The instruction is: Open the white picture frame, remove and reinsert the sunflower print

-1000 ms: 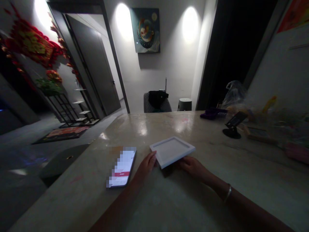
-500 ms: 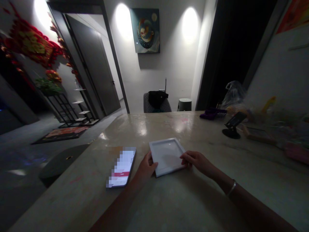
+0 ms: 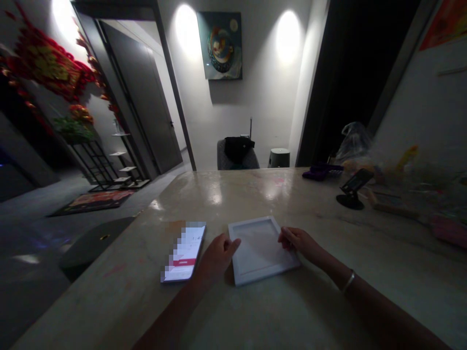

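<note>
On the stone counter's near side (image 3: 237, 204), a white square frame (image 3: 260, 250) lying flat.
Left hand (image 3: 217, 258) loosely curled, released, over the left edge, just beside a phone (image 3: 184, 253); right hand (image 3: 301, 244) ungripping, fingertips on the right edge.

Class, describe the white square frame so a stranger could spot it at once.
Find the polished stone counter. Near its edge, right of the lit phone, lies a white square frame between the person's left hand and right hand. It alone has a raised white rim, with right-hand fingertips on it.
</note>
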Available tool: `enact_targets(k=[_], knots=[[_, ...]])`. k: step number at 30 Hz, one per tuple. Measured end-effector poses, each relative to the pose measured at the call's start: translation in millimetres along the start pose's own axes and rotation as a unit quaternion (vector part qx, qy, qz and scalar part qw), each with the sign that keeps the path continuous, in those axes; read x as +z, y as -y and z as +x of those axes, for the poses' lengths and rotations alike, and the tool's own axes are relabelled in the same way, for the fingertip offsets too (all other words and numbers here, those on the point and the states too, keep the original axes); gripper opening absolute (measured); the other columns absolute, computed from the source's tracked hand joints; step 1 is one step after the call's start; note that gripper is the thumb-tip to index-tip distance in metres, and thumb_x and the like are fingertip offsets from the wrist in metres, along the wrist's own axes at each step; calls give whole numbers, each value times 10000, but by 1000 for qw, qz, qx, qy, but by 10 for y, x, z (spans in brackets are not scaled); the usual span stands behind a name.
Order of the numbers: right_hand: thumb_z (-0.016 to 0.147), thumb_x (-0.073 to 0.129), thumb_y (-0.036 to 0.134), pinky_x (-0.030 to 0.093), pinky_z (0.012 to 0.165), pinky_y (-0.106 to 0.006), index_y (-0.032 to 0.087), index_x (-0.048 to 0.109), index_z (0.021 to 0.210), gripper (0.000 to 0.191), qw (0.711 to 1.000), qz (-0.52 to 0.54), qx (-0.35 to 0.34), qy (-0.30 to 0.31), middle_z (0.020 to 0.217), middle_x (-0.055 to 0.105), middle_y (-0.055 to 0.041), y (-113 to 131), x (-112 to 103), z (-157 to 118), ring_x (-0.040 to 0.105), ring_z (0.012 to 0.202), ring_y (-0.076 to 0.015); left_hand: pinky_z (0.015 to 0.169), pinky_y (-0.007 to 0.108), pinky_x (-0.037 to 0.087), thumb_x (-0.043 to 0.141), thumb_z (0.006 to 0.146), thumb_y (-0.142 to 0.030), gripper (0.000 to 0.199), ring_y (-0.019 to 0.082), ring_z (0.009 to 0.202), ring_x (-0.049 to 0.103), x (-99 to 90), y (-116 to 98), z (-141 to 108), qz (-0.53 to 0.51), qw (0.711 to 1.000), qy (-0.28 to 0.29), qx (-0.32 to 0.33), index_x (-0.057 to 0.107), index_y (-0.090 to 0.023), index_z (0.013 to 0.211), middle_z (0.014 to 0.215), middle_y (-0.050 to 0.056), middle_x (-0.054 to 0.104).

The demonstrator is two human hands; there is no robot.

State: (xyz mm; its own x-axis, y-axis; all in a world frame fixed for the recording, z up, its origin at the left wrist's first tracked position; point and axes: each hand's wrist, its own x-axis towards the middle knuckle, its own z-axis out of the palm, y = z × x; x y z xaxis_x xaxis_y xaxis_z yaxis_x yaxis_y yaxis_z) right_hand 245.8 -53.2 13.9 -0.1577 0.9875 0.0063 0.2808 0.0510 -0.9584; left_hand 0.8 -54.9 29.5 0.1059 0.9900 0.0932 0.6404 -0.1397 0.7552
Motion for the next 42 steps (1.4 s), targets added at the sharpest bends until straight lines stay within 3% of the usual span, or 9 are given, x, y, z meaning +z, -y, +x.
enact_targets(k=[2, 5, 11, 20, 29, 32, 36, 39, 42], knots=[[729, 334, 655, 315, 466, -229, 163, 518, 621, 537, 998, 58, -9, 25, 516, 470, 17, 51, -29, -35, 417, 453, -95, 449, 227, 275, 372, 693, -649, 486, 97, 455, 395, -6, -48, 3, -136, 989, 61, -8, 447, -181, 587, 494, -43, 425], [735, 258, 686, 269, 447, -225, 175, 489, 608, 575, 985, 154, -36, 73, 493, 409, 31, 109, -76, -79, 351, 431, -86, 392, 209, 205, 286, 702, -694, 562, 60, 367, 299, 1, -131, -19, -318, 936, 149, 19, 400, -180, 504, 408, -61, 346], [705, 191, 733, 248, 450, -226, 190, 437, 583, 609, 970, 196, -60, 130, 495, 360, 36, 103, -105, -60, 318, 447, -90, 368, 204, 121, 359, 688, -690, 584, 38, 329, 217, 26, -190, -42, -462, 866, 186, 46, 359, -172, 419, 351, -68, 276], [710, 334, 689, 233, 417, -196, 172, 474, 606, 545, 962, 217, -6, 167, 514, 376, 42, -101, -79, 2, 318, 433, -71, 337, 198, 113, 356, 697, -683, 570, 33, 297, 220, 122, 88, 16, -419, 882, 213, -11, 376, -172, 445, 341, -74, 288], [687, 364, 698, 233, 405, -198, 167, 490, 608, 552, 962, 226, 1, 152, 503, 394, 44, -113, -68, -4, 329, 420, -67, 332, 193, 115, 379, 667, -697, 556, 37, 304, 231, 97, 77, 7, -421, 880, 216, -35, 384, -176, 473, 364, -74, 309], [738, 305, 666, 263, 436, -211, 164, 500, 607, 554, 984, 158, -16, 76, 488, 390, 42, -55, -77, -10, 350, 431, -76, 355, 200, 150, 387, 705, -643, 528, 42, 323, 260, 63, 72, 17, -423, 885, 192, -26, 391, -173, 464, 375, -66, 328], [774, 373, 555, 311, 490, -229, 165, 505, 596, 448, 998, -18, -51, -32, 506, 440, 29, -34, -62, 16, 409, 481, -96, 379, 206, 187, 430, 728, -512, 412, 58, 349, 298, 17, 73, 61, -371, 922, 89, -72, 417, -177, 489, 384, -64, 361], [776, 444, 449, 358, 566, -251, 160, 548, 630, 340, 982, -158, -99, -17, 612, 534, -8, -27, 3, -9, 482, 587, -127, 398, 209, 225, 503, 683, -423, 292, 70, 378, 347, 24, 91, 112, -296, 952, 13, -71, 467, -175, 532, 416, -63, 406], [750, 535, 358, 382, 695, -277, 169, 599, 754, 199, 949, -249, -184, 55, 768, 587, -35, 33, 92, -108, 512, 732, -149, 428, 210, 275, 558, 630, -344, 181, 85, 426, 409, 70, 116, 162, -272, 961, -7, -55, 533, -166, 650, 479, -57, 465]])
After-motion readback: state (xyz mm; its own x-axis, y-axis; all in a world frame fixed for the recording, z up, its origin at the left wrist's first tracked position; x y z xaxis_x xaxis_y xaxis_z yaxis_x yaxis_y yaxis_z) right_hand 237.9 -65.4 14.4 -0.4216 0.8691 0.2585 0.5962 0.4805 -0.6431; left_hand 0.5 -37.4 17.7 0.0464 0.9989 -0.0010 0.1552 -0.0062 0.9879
